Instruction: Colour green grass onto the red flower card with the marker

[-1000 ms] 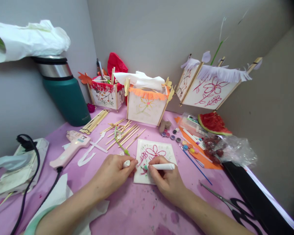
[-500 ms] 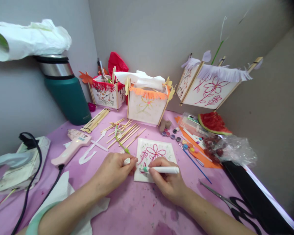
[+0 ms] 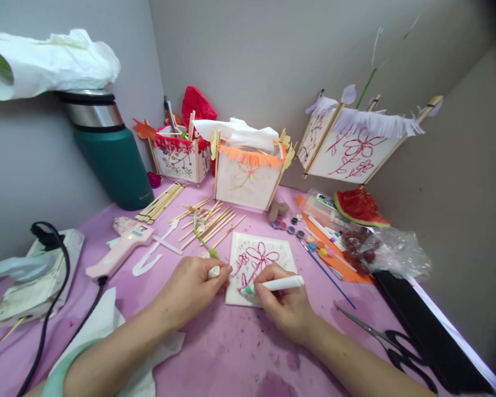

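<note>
- Far left: teal bottle (image 3: 111, 168), pink glue gun (image 3: 122, 253) lying on the purple table cover (image 3: 215, 353).
- Left hand (image 3: 194, 286): fingers curled in, thumb and index together around a small white cap (image 3: 214, 272), probably the marker's. Fingertips right by the panel's left edge; can't tell if they touch it.
- Beyond it, loose wooden sticks (image 3: 219, 227).
- Middle: white panel (image 3: 287, 256) flat on the cover in front of the person, pink flower outline and faint green marks on it, partly under the right hand.
- Right hand (image 3: 287, 303): fingers closed in a pen grip on a white marker (image 3: 285, 283), green-ended tip at the panel's lower left; contact too small to tell.
- Step, as judged: adding green strokes beside the pink stem. Next stroke calls for a steady panel and light tip control.
- Right: paint pots (image 3: 311, 246), blue brush (image 3: 328, 275), scissors (image 3: 388, 342).
</note>
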`<action>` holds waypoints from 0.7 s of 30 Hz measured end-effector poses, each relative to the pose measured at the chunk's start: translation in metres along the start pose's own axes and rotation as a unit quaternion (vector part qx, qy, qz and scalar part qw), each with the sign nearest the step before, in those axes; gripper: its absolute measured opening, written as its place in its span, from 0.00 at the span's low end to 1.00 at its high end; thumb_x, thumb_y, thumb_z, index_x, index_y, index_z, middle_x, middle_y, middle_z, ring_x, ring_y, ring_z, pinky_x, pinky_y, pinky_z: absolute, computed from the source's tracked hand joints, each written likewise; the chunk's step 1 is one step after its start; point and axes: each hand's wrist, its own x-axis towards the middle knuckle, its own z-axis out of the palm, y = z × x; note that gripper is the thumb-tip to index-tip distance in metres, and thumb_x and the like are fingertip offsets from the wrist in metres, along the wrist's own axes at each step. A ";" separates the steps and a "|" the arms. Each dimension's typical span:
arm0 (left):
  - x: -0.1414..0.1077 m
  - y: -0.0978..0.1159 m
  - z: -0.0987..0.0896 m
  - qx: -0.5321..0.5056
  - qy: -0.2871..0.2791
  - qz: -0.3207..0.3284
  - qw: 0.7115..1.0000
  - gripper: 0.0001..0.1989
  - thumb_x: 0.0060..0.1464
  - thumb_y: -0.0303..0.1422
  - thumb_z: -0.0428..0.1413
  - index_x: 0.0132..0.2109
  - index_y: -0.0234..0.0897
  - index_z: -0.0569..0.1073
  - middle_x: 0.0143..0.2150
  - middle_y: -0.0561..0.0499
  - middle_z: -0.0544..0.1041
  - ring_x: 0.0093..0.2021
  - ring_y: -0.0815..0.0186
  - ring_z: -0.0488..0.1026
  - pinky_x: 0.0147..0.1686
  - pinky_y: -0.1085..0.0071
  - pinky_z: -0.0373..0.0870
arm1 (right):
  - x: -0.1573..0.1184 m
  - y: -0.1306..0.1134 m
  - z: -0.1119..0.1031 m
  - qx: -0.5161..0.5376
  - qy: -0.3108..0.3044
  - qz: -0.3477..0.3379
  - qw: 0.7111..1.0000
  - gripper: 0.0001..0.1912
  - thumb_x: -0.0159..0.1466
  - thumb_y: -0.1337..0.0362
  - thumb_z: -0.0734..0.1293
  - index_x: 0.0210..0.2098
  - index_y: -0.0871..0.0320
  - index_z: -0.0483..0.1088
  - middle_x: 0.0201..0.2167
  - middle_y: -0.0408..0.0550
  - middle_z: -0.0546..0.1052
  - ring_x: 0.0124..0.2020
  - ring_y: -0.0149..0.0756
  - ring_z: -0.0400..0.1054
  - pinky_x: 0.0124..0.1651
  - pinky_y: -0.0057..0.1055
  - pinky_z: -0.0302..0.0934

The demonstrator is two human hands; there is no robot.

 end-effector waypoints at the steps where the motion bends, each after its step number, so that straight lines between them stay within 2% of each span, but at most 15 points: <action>1: 0.000 0.000 0.000 0.003 0.001 0.000 1.000 0.20 0.58 0.42 0.45 0.27 0.38 0.75 0.25 0.53 0.76 0.28 0.67 0.72 0.30 0.74 0.61 | 0.000 0.000 0.000 -0.004 0.000 -0.004 1.000 0.06 0.60 0.66 0.62 0.27 0.58 0.65 0.19 0.41 0.66 0.18 0.26 0.57 0.21 0.24 0.51; 13: 0.000 -0.001 0.000 0.002 0.005 0.008 1.000 0.20 0.59 0.42 0.45 0.26 0.37 0.74 0.24 0.54 0.76 0.27 0.67 0.71 0.30 0.74 0.60 | 0.004 -0.004 0.001 -0.055 -0.024 -0.056 0.997 0.05 0.61 0.66 0.62 0.29 0.58 0.67 0.20 0.41 0.68 0.19 0.26 0.59 0.24 0.25 0.53; 21: 0.000 0.001 0.000 0.005 0.009 0.006 1.000 0.20 0.58 0.41 0.45 0.25 0.38 0.73 0.24 0.53 0.75 0.27 0.67 0.71 0.29 0.74 0.60 | 0.002 -0.002 0.000 -0.059 -0.033 -0.057 0.996 0.04 0.61 0.67 0.62 0.30 0.58 0.67 0.21 0.41 0.69 0.20 0.27 0.60 0.24 0.25 0.53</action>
